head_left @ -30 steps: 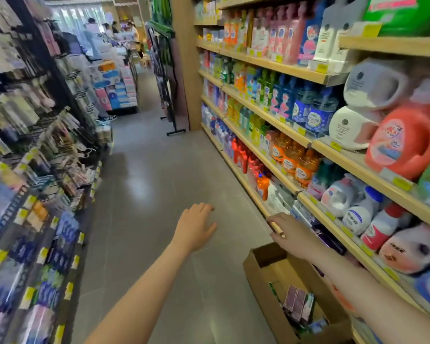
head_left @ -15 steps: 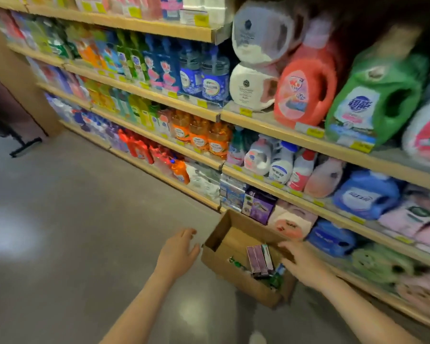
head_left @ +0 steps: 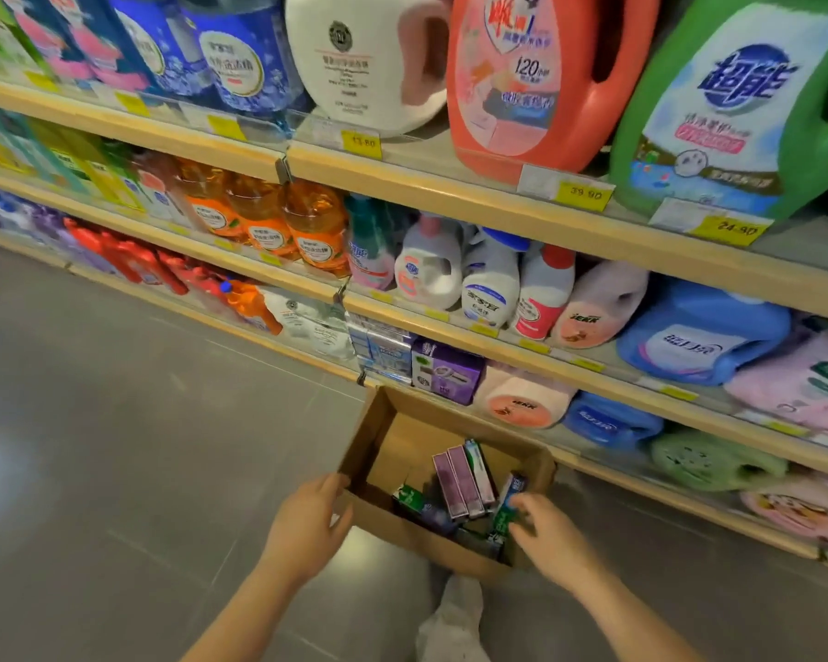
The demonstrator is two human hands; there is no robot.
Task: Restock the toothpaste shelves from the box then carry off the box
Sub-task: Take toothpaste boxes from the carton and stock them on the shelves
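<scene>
An open brown cardboard box point(head_left: 388, 444) sits on the grey floor against the lowest shelf. Inside lie several toothpaste cartons: purple ones point(head_left: 457, 480) in the middle, green ones point(head_left: 409, 499) at the near left, and a green-and-blue one point(head_left: 510, 501) at the near right. My left hand point(head_left: 307, 527) touches the box's near left corner with relaxed fingers. My right hand point(head_left: 546, 535) reaches into the near right corner, fingers curling against the green-and-blue carton; whether it holds the carton is unclear.
Wooden shelves point(head_left: 498, 203) rise behind the box, packed with detergent jugs point(head_left: 527, 78), orange bottles point(head_left: 264, 222) and refill pouches. Purple and blue boxes point(head_left: 445, 370) stand on the low shelf just behind the box. My shoe point(head_left: 455, 623) is below it. Grey floor point(head_left: 116, 446) stretches left.
The view has swung from the aisle down to the box and drawn closer. Both hands have moved onto the box, left to its near left corner, right into its near right corner.
</scene>
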